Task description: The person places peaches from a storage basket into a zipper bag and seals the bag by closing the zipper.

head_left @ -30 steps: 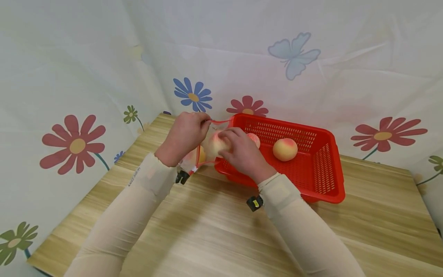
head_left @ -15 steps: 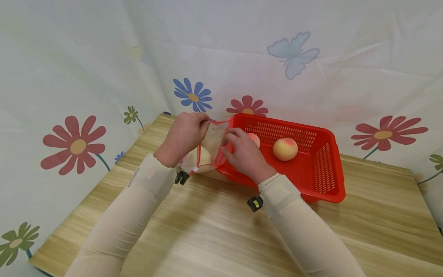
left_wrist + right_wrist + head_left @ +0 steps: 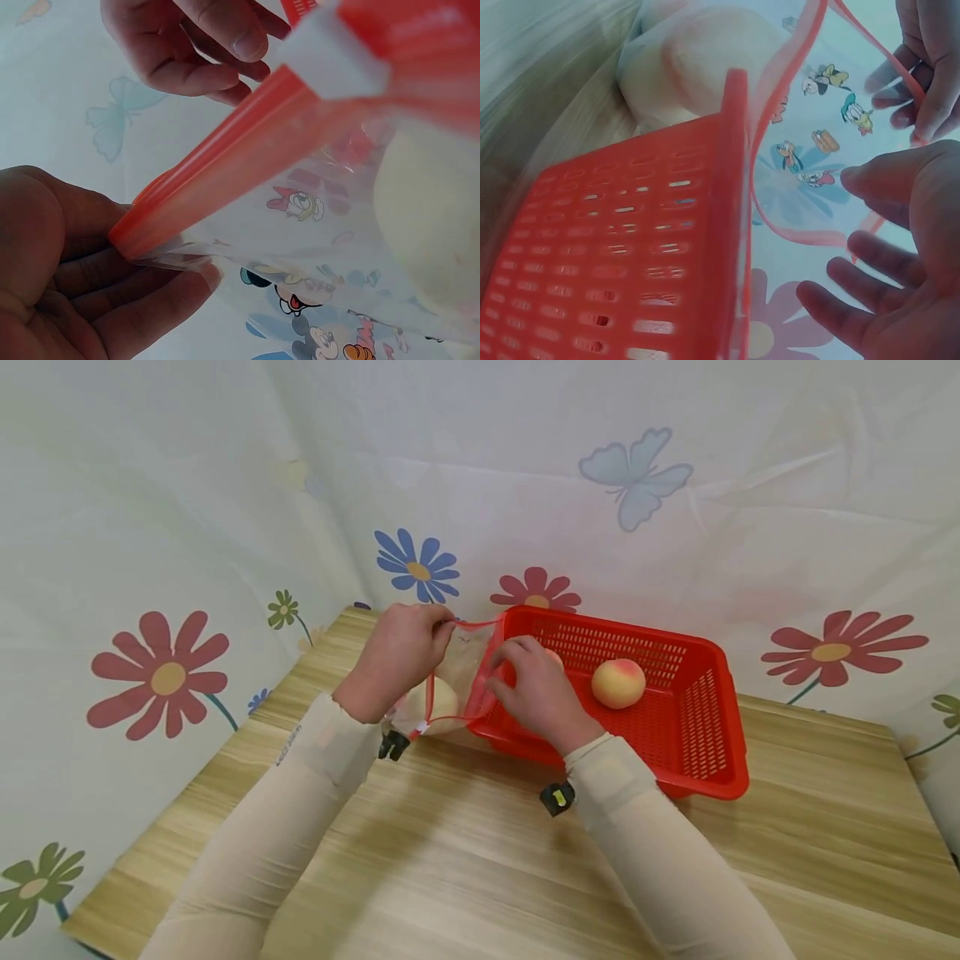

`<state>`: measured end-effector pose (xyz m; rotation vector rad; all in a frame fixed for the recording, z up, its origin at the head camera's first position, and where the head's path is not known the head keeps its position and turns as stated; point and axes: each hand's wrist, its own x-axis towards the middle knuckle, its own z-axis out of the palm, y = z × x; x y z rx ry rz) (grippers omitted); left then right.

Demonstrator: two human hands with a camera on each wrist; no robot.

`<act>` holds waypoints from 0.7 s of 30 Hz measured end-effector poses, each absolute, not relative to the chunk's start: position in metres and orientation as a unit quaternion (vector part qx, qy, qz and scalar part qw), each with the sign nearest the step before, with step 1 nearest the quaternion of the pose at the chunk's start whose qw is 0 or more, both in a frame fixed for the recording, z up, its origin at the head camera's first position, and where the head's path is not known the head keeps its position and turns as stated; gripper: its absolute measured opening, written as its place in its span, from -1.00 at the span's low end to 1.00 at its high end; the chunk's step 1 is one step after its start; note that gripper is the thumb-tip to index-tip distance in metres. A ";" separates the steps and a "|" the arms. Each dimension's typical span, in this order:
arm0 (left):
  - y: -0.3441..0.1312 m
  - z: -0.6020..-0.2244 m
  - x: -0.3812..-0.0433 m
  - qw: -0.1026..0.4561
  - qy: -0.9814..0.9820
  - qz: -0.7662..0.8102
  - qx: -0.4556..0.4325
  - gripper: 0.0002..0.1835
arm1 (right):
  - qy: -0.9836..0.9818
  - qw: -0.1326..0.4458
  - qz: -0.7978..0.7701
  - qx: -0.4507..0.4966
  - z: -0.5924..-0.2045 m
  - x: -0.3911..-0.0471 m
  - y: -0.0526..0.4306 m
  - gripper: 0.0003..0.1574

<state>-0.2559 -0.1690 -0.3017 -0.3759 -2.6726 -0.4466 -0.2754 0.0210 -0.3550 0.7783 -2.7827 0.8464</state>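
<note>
**Clear zip bag (image 3: 467, 658) held wide at the basket's end, fruit inside**

Bag's on the table (image 3: 420, 843), at the left end of the red perforated basket (image 3: 707, 735), mouth facing it. I see the left hand (image 3: 401, 647) pinching the red zip rim between thumb and fingers. My read: the film is too limp to hold its own mouth apart, so that pinch does the propping.

Far side of the rim runs along the basket's end; can't tell whether it's hooked over or just leaning there. White slider (image 3: 422, 726) sits at the near corner, out of the opening's way.

Bagged peach (image 3: 437, 703) lies low in the bag; its weight probably anchors the film. Right hand (image 3: 536, 689) is over the basket's end beside the mouth, fingers loosely bent and apart, holding nothing.

Two peaches in the basket: right-hand peach (image 3: 618, 683) in plain sight, second peach (image 3: 555, 657) mostly behind the right hand.
</note>
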 end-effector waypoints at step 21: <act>-0.173 -0.313 -0.240 0.216 -0.947 -0.201 -0.125 -0.62 | -0.927 -0.004 0.328 0.181 -0.332 -0.336 0.005 -0.44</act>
